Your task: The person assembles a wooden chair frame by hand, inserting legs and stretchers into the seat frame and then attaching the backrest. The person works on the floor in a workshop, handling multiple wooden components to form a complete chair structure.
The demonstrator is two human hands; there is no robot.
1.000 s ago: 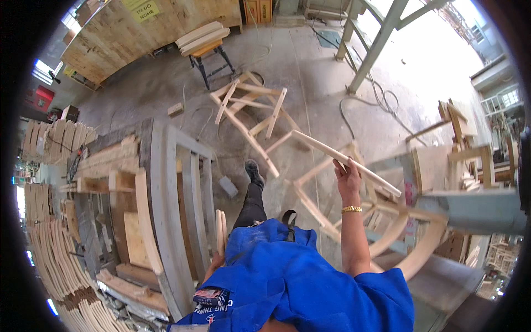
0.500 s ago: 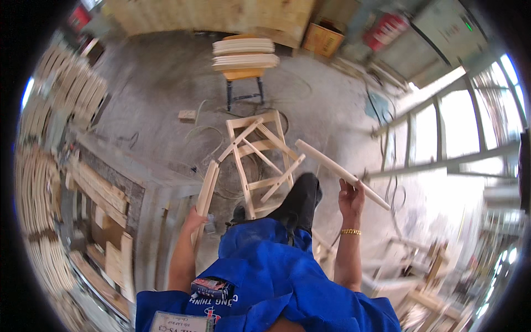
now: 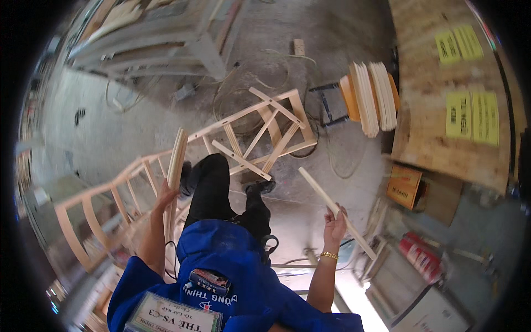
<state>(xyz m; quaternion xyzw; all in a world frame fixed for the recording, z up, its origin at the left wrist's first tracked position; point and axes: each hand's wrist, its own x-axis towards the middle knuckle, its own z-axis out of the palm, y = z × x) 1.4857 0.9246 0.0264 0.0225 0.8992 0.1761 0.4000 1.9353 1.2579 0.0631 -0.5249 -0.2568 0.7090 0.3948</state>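
My left hand (image 3: 165, 195) is closed around narrow pale wooden slats (image 3: 176, 157), held lengthwise close together; how many cannot be told. On the other side, my right hand (image 3: 334, 222) grips a long pale wooden bar (image 3: 316, 185) near its middle, and the bar slants down to the right. Between the two hands, a partly joined wooden frame (image 3: 297, 108) of rails and crosspieces lies on the floor beyond my feet. Both hands are apart from this frame.
Pale ladder-like wooden frames (image 3: 88, 213) stand at left. A stool (image 3: 347, 91) carries stacked curved slats (image 3: 362, 99). Plywood panelling (image 3: 426, 149) lines the right, with a red fire extinguisher (image 3: 420, 257) nearer. A workbench (image 3: 149, 52) stands far left; cables and a small block (image 3: 299, 47) lie about.
My body and view have turned left, so the stool and panelling have swung from the top to the right. Both hands still hold their wooden pieces.
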